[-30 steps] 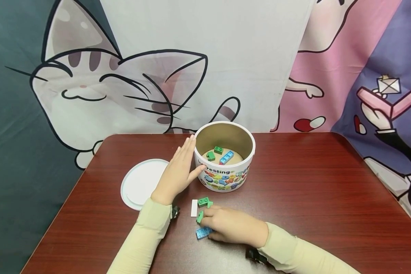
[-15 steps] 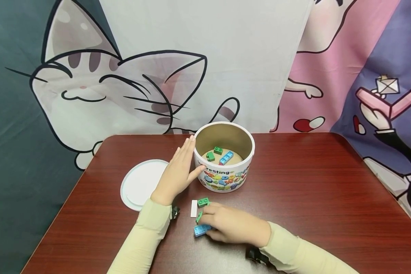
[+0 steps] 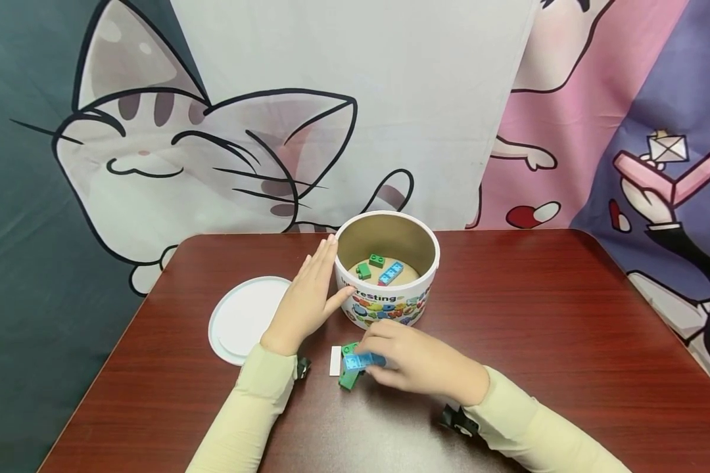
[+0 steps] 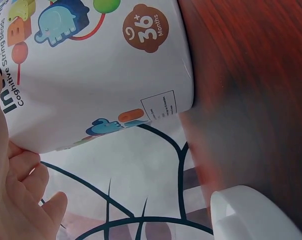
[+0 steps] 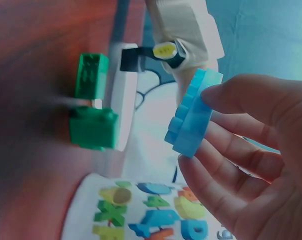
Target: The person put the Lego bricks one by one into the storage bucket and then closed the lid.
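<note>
Between thumb and fingers my right hand (image 3: 417, 364) pinches a long blue toy brick (image 5: 193, 117), raised over the table in front of the tub. Two green toy bricks lie below it, one (image 5: 92, 75) beside the other (image 5: 93, 127) in the right wrist view; the blue one partly covers them in the head view. My left hand (image 3: 307, 295) rests with straight fingers against the left side of the white printed tub (image 3: 390, 303). Inside the tub are a green brick (image 3: 376, 261), another green piece (image 3: 363, 270) and a blue brick (image 3: 392, 272).
A round white lid (image 3: 245, 322) lies on the reddish wooden table (image 3: 538, 328), left of the tub and partly behind my left wrist. A small white rectangular piece (image 3: 334, 361) lies just left of the green bricks. A cartoon-printed cloth (image 3: 426, 98) hangs behind the table.
My right hand has taken the blue brick off the table and moved it up and away from me, over the green bricks. The left hand has stayed against the tub.
</note>
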Demonstrator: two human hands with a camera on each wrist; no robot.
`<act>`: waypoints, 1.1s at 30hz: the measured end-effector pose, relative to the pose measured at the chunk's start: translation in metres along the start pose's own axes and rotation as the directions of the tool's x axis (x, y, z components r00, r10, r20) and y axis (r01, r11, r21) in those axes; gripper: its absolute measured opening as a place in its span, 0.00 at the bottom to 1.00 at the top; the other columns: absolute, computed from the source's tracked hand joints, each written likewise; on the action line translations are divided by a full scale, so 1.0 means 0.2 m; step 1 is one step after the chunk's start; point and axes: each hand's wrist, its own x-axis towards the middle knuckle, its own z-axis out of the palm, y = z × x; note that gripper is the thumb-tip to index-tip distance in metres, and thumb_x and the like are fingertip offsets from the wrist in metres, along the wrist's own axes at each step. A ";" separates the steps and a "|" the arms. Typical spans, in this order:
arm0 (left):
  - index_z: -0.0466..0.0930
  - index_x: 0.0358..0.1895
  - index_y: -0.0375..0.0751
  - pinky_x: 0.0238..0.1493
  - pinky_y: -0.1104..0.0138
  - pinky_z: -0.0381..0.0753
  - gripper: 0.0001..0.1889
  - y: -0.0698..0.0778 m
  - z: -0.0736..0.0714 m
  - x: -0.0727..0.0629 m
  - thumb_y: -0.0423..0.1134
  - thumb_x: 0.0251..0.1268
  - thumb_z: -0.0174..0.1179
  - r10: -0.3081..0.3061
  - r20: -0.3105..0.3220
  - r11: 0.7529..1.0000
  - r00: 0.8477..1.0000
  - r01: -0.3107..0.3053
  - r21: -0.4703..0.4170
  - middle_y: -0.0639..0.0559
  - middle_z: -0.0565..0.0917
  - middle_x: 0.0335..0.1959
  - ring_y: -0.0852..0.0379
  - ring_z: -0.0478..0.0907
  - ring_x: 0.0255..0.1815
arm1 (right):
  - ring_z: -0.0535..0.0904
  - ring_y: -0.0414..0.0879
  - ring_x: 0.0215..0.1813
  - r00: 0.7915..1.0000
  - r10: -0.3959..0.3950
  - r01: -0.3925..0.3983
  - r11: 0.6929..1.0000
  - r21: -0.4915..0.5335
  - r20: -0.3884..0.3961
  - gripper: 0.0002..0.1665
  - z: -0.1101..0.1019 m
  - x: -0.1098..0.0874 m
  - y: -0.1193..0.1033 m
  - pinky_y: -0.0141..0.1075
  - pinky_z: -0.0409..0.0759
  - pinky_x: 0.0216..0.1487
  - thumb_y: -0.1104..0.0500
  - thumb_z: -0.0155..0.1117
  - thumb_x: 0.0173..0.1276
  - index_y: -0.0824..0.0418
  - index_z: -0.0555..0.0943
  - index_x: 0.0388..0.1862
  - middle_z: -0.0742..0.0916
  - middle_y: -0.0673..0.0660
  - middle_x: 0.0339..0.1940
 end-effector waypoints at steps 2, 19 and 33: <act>0.46 0.82 0.35 0.78 0.47 0.55 0.45 0.00 0.00 0.00 0.55 0.74 0.58 0.002 -0.001 1.000 1.000 -0.002 -0.003 0.42 0.52 0.82 0.48 0.48 0.83 | 0.77 0.41 0.46 1.000 0.009 -0.008 1.000 0.014 -0.022 0.15 -0.02 0.00 0.01 0.32 0.79 0.52 0.63 0.74 0.63 0.58 0.84 0.48 0.83 0.49 0.43; 0.48 0.81 0.33 0.77 0.45 0.56 0.45 0.00 0.00 0.01 0.54 0.74 0.58 0.019 -0.010 1.000 1.000 -0.019 0.008 0.41 0.54 0.82 0.46 0.49 0.82 | 0.81 0.42 0.45 0.964 0.062 -0.040 0.995 0.089 -0.258 0.18 -0.25 0.06 0.10 0.29 0.81 0.45 0.65 0.75 0.60 0.62 0.86 0.51 0.86 0.52 0.44; 0.46 0.82 0.35 0.79 0.49 0.51 0.45 0.01 -0.01 0.00 0.55 0.75 0.58 -0.013 0.018 1.000 1.000 0.013 0.003 0.44 0.51 0.83 0.50 0.46 0.83 | 0.81 0.43 0.39 0.894 0.173 -0.155 0.985 0.077 -0.413 0.18 -0.34 0.16 0.19 0.33 0.81 0.45 0.66 0.77 0.58 0.62 0.86 0.49 0.88 0.52 0.41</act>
